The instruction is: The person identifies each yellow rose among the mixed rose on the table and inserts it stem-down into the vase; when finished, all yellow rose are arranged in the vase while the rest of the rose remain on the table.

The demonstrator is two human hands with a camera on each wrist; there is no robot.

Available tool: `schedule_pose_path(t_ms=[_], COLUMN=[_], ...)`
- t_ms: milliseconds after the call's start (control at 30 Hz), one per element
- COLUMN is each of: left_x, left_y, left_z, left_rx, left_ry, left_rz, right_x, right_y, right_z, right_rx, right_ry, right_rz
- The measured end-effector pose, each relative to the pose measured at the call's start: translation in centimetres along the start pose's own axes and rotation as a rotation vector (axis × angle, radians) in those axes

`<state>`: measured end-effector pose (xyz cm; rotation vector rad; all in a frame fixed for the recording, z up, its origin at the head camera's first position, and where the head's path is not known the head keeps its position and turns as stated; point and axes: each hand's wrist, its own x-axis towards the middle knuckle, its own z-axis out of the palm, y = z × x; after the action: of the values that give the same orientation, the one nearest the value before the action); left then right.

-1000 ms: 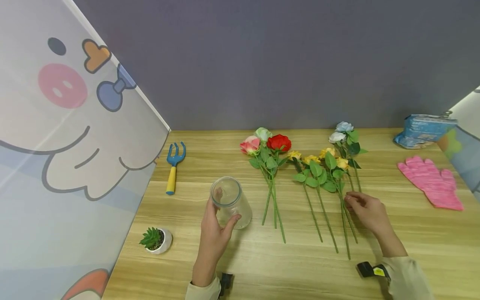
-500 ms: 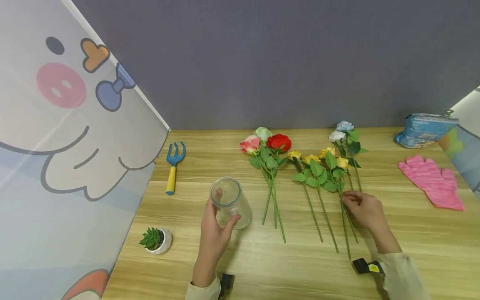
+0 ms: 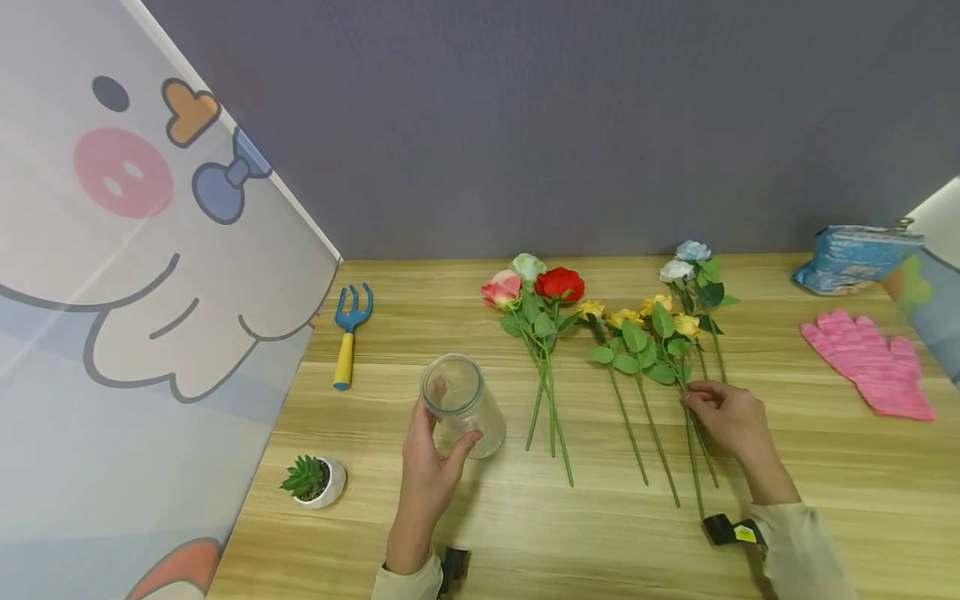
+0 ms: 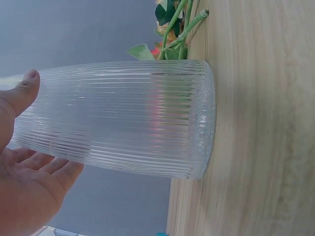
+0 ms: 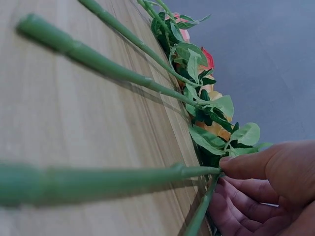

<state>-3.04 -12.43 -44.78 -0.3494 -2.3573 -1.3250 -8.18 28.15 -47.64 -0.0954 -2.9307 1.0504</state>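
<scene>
My wooden counter (image 3: 525, 533) carries a ribbed glass vase (image 3: 462, 405) at centre, roses (image 3: 615, 333) at one o'clock, a garden fork (image 3: 348, 333) at ten, a potted succulent (image 3: 313, 480) at eight, a pink glove (image 3: 870, 364) at three.

Both bare hands, the left hand (image 3: 427, 475) and the right hand (image 3: 731, 421), come out of pale cream long sleeves that end at the wrists, each wrist carrying a small black device, the right one (image 3: 737, 531) marked with a yellow label, the left (image 3: 452, 567) plain black.
</scene>
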Motion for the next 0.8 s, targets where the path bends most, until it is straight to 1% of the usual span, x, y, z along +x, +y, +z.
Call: schedule_pose_path(t_ms=[267, 567, 800], left_x=[0.02, -0.05, 0.00], left_y=[0.08, 0.24, 0.34], left_z=[-0.07, -0.08, -0.03], left_rx=[-0.010, -0.005, -0.005], left_ry=[0.003, 0.000, 0.012], left_rz=[0.000, -0.010, -0.032], right_x=[0.13, 0.09, 0.15], right_y=[0.27, 0.41, 0.48], right_z=[-0.05, -0.37, -0.58], right_rx=[-0.002, 0.114, 0.134], right_ry=[0.003, -0.061, -0.082], right_rz=[0.023, 0.099, 0.110])
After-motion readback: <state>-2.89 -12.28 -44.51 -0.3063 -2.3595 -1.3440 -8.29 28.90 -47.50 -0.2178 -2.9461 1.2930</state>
